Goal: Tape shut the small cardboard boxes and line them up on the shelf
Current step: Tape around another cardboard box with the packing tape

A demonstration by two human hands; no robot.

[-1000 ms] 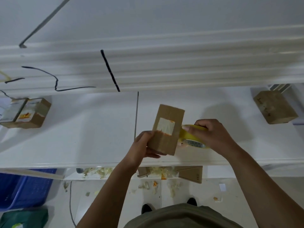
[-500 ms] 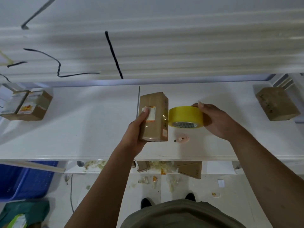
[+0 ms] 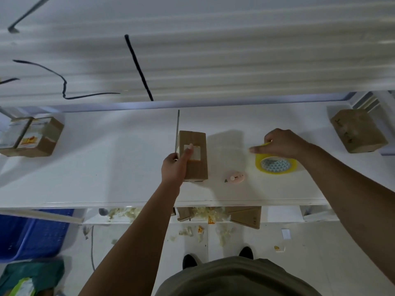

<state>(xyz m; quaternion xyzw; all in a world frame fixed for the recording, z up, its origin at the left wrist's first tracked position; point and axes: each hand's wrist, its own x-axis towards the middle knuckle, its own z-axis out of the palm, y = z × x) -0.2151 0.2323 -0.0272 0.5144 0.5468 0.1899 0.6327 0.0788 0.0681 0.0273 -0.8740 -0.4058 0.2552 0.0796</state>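
While the left hand (image 3: 173, 168) grips the small brown cardboard box (image 3: 196, 167) on the white shelf (image 3: 106, 167) and the right hand (image 3: 284, 144) clasps the yellow tape roll (image 3: 275, 166) nearby, taping seems done; lining up comes next

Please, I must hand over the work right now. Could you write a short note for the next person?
Left hand grips the upright box, thumb on its label, at the middle of the shelf.
Right hand is on the tape roll, which lies on the shelf; grip unclear. Pink cutter lies between them.
Done: two boxes stand at left, one box far right; held box looks closed.
Left: line the boxes up.
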